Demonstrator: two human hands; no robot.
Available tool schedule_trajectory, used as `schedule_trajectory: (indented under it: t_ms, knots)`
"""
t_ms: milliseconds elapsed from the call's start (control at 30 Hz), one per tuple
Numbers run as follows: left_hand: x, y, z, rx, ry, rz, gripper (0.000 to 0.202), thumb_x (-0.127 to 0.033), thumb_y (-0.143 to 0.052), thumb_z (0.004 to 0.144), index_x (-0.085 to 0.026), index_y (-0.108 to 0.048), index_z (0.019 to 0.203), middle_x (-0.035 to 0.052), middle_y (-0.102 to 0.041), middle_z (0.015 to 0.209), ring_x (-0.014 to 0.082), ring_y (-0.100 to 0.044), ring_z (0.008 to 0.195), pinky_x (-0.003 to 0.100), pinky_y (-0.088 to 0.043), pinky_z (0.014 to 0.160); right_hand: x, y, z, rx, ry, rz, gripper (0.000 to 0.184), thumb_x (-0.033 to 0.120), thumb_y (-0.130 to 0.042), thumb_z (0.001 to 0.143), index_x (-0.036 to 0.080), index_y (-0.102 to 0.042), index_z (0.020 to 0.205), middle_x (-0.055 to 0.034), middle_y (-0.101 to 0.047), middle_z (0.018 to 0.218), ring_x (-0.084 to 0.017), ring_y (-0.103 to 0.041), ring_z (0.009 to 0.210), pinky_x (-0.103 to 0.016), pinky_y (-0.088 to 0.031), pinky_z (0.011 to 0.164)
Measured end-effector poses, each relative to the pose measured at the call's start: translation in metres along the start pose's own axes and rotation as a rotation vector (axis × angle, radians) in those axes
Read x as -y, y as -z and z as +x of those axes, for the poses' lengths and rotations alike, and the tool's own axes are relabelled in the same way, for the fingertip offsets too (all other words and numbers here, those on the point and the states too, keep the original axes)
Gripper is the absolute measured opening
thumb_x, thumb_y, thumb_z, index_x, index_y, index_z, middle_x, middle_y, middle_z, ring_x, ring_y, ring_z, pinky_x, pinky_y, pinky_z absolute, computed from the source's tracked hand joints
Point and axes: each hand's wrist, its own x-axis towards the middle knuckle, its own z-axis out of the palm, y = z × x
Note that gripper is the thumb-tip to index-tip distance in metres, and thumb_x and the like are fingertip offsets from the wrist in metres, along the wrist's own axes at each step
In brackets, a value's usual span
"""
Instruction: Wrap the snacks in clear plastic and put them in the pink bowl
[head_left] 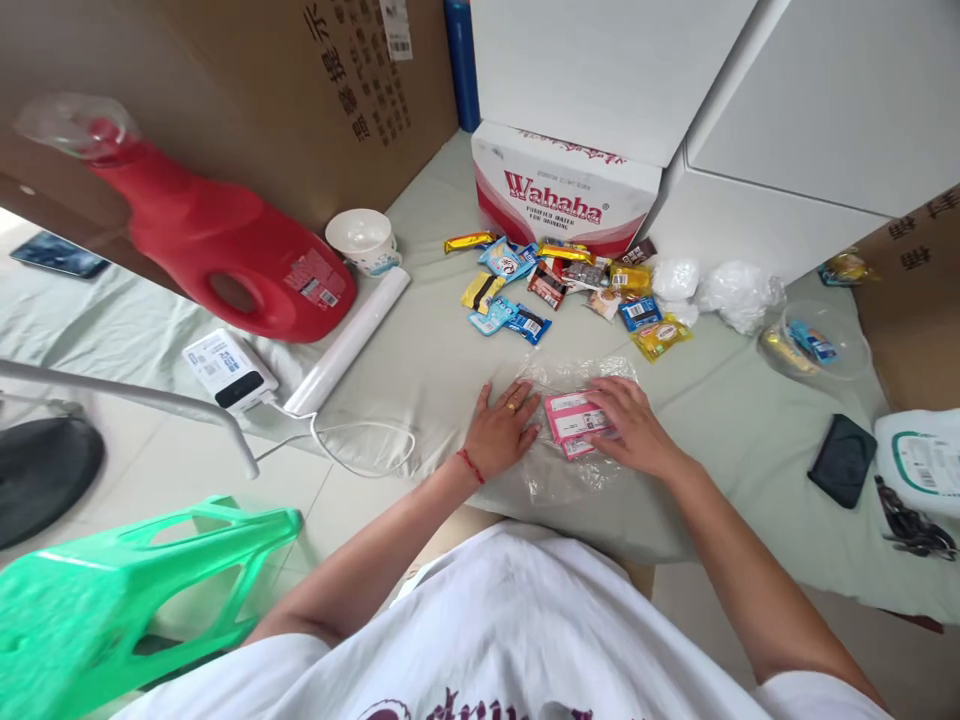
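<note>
A sheet of clear plastic film (pixel 551 478) lies spread on the pale green cloth in front of me, with a pink and white packet (pixel 575 422) on it. My left hand (pixel 500 430), wearing a ring and a red wrist string, rests with fingers spread on the film's left edge, a little apart from the packet. From the right, my right hand (pixel 636 428) grips the packet, fingers over its upper right side and thumb at its lower edge. Whether the packet is one piece or a small stack, I cannot tell.
Wrapped snacks (pixel 547 286) lie beyond the film, before a Wahaha box (pixel 562 195). At left are a red jug (pixel 247 250), a bowl (pixel 360 235), a white roll (pixel 349 340) and a power bank (pixel 229 368). A plastic tub (pixel 855 350) and black wallet-like item (pixel 842 460) stand right.
</note>
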Motion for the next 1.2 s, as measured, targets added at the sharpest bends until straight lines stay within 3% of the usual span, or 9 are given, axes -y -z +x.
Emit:
schedule_trajectory:
  t_ms: [133,333,467,667,867,967,1033,1100,1200]
  knots:
    - [0.000,0.000,0.000,0.002,0.007,0.016,0.053,-0.043,-0.041,0.104,-0.025,-0.048,0.154,0.0129,-0.040,0.165,0.0305,-0.037,0.154,0.067,-0.012,0.126,-0.010,0.007,0.023,0.145,0.072,-0.003,0.062,0.044,-0.068,0.091,0.026,-0.054,0.149,-0.0151,-0.061,0.139,-0.037,-0.040,0.144,-0.066,-0.021,0.121]
    - [0.000,0.002,0.001,0.007,0.002,0.023,0.053,-0.044,-0.041,0.104,-0.026,-0.049,0.153,0.0130,-0.041,0.165,0.0299,-0.037,0.154,0.066,-0.012,0.126,-0.017,0.001,0.009,0.130,0.089,-0.030,0.082,0.042,-0.077,0.085,0.022,-0.043,0.157,-0.0174,-0.056,0.142,-0.038,-0.039,0.143,-0.061,-0.026,0.121]
    - [0.001,0.002,0.001,0.007,-0.004,0.020,0.053,-0.043,-0.044,0.103,-0.026,-0.049,0.153,0.0128,-0.042,0.165,0.0309,-0.037,0.153,0.067,-0.014,0.125,-0.016,-0.003,-0.001,0.180,0.089,-0.053,0.076,0.038,-0.077,0.084,0.019,-0.049,0.152,-0.0187,-0.057,0.137,-0.036,-0.048,0.132,-0.059,-0.030,0.117]
    - [0.000,0.002,0.001,0.002,-0.010,0.011,0.054,-0.043,-0.044,0.103,-0.026,-0.048,0.154,0.0138,-0.042,0.164,0.0317,-0.037,0.153,0.067,-0.014,0.125,-0.014,0.006,0.003,0.085,0.081,-0.022,0.079,0.048,-0.074,0.086,0.022,-0.045,0.155,-0.0172,-0.056,0.137,-0.036,-0.048,0.129,-0.054,-0.035,0.114]
    - [0.009,0.004,-0.001,-0.020,-0.001,-0.039,0.058,-0.041,-0.046,0.100,-0.023,-0.046,0.155,0.0144,-0.039,0.166,0.0309,-0.036,0.154,0.063,-0.020,0.126,-0.014,-0.008,0.016,0.149,-0.006,-0.064,0.082,0.049,-0.076,0.085,0.022,-0.045,0.155,-0.0183,-0.054,0.142,-0.039,-0.044,0.136,-0.063,-0.027,0.118]
    - [0.012,0.008,-0.014,-0.159,0.025,-0.070,0.056,-0.035,-0.048,0.096,-0.018,-0.051,0.149,0.0164,-0.039,0.165,0.0311,-0.028,0.158,0.059,-0.025,0.126,-0.012,0.002,-0.001,0.079,-0.010,0.008,0.089,0.055,-0.073,0.087,0.024,-0.035,0.161,-0.0176,-0.047,0.153,-0.039,-0.039,0.144,-0.064,-0.025,0.121]
    - [0.008,0.009,-0.029,-0.225,-0.017,-0.096,0.050,-0.031,-0.048,0.093,-0.021,-0.059,0.140,0.0148,-0.047,0.160,0.0304,-0.027,0.158,0.059,-0.026,0.127,-0.011,0.015,-0.025,-0.003,-0.022,0.083,0.077,0.053,-0.067,0.092,0.026,-0.037,0.159,-0.0156,-0.047,0.153,-0.036,-0.040,0.144,-0.060,-0.032,0.120]
    - [0.001,0.010,-0.044,-0.156,-0.185,-0.141,0.045,-0.032,-0.047,0.092,-0.026,-0.064,0.133,0.0111,-0.056,0.152,0.0286,-0.032,0.156,0.058,-0.025,0.128,-0.012,0.022,-0.053,-0.016,-0.029,0.158,0.059,0.046,-0.063,0.096,0.029,-0.048,0.151,-0.0133,-0.051,0.148,-0.032,-0.045,0.140,-0.054,-0.041,0.116]
    - [-0.010,0.007,-0.059,0.077,-0.445,-0.188,0.044,-0.042,-0.053,0.094,-0.030,-0.063,0.135,0.0099,-0.055,0.154,0.0298,-0.036,0.154,0.059,-0.022,0.129,-0.016,0.013,-0.088,0.047,-0.044,0.205,0.045,0.042,-0.063,0.096,0.029,-0.059,0.139,-0.0127,-0.054,0.144,-0.031,-0.048,0.137,-0.052,-0.047,0.112]
